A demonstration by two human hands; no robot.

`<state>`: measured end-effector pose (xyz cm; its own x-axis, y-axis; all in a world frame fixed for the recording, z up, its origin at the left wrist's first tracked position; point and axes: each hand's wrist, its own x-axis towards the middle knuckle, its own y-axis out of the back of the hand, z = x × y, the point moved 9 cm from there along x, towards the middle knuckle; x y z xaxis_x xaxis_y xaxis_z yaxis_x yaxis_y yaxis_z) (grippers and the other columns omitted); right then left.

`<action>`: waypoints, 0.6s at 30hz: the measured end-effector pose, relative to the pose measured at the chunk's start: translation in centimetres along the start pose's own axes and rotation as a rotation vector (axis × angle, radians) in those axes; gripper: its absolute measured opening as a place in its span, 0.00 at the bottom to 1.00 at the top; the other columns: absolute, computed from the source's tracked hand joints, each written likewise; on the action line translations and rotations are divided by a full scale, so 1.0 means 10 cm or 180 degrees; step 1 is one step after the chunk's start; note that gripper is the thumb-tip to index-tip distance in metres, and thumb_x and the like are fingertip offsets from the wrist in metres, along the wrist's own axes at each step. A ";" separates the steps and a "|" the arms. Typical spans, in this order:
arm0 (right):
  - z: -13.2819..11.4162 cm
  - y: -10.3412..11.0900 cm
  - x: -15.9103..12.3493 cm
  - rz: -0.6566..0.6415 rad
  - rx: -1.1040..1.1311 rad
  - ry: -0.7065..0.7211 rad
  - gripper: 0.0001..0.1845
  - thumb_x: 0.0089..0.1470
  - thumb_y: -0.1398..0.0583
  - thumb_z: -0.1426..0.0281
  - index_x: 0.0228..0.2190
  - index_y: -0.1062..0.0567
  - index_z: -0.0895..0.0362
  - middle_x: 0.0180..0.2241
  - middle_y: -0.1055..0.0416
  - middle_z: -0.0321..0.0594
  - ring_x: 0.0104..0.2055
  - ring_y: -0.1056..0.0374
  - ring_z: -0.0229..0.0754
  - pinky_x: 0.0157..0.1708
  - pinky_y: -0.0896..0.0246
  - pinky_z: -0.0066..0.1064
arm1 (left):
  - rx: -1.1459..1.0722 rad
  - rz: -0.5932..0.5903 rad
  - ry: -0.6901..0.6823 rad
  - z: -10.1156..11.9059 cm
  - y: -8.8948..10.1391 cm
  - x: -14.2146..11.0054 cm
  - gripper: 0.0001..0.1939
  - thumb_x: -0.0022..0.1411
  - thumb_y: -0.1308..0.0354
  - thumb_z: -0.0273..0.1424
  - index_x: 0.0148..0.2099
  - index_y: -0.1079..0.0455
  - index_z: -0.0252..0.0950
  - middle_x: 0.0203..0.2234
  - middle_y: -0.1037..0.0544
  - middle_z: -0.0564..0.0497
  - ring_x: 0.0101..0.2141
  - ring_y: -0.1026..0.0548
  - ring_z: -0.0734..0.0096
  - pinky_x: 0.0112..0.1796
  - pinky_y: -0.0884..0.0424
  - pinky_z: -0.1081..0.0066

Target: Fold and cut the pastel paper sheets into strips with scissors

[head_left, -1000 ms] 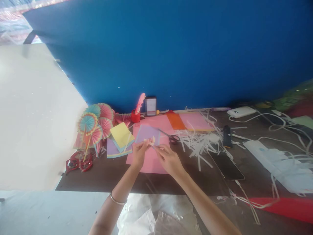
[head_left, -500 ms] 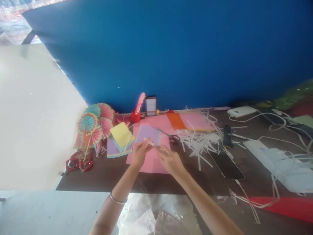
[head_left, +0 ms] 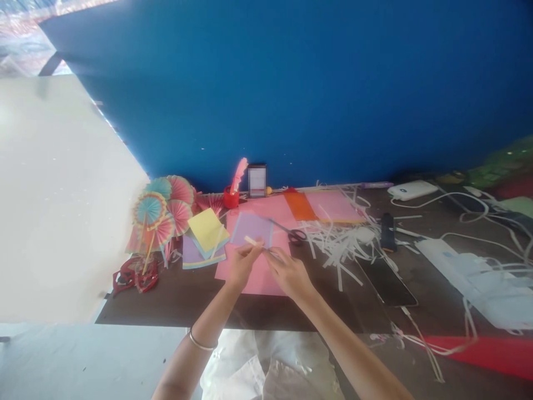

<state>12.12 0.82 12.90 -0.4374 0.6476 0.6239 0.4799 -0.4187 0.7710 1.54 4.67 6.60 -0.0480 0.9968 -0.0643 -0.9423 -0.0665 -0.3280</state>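
A thin pale paper strip [head_left: 250, 240] runs between my two hands. My left hand [head_left: 245, 263] is closed, pinching it, and one end pokes out beyond the fingertips. Close beside it, my right hand [head_left: 287, 272] is also closed with its fingertips pressed on the strip's other part. Both hands are held over a pink paper sheet [head_left: 266, 284]. Just past them lies a lavender paper [head_left: 250, 225] with a blue edge. Dark-handled scissors [head_left: 296, 236] lie to the right of that paper.
Folded paper fans [head_left: 150, 211] stand at the left, near yellow paper [head_left: 207, 230]. White paper strips [head_left: 333, 244] pile up on the right, beside a phone [head_left: 387, 280] and a cabled white power strip [head_left: 470, 278]. Behind stand a red pot [head_left: 231, 198] and a small screen [head_left: 257, 180].
My left fingers have slid along toward my right hand, so more of the strip's end now shows past them. My right hand has barely moved.
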 end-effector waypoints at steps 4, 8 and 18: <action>0.02 0.01 -0.01 0.0107 0.0212 -0.0063 0.17 0.57 0.48 0.75 0.48 0.31 0.54 0.33 0.27 0.38 0.27 0.32 0.33 0.22 0.43 0.23 | -0.0095 0.0064 -0.0065 -0.01 0.04 0.01 0.13 0.49 0.38 0.39 0.31 0.24 0.34 0.35 0.21 0.45 0.47 0.29 0.56 0.51 0.39 0.56; 0.04 0.01 -0.02 0.0092 0.0357 -0.0050 0.16 0.58 0.49 0.75 0.45 0.29 0.56 0.32 0.27 0.39 0.30 0.31 0.34 0.26 0.41 0.23 | -0.0391 0.0175 -0.0027 0.00 0.10 0.04 0.13 0.48 0.38 0.39 0.27 0.25 0.32 0.32 0.21 0.44 0.43 0.26 0.57 0.49 0.35 0.57; 0.01 0.00 -0.05 -0.0120 0.0140 0.0070 0.18 0.56 0.50 0.77 0.46 0.29 0.55 0.32 0.28 0.39 0.25 0.33 0.31 0.22 0.43 0.22 | -0.0388 0.0346 -0.0050 0.07 0.18 0.03 0.16 0.47 0.37 0.41 0.29 0.25 0.30 0.37 0.23 0.42 0.40 0.25 0.55 0.43 0.29 0.57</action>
<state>12.42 0.56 12.52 -0.4722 0.6479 0.5977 0.4955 -0.3657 0.7879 -0.36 4.89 6.68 -0.1535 0.9839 -0.0911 -0.8842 -0.1779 -0.4320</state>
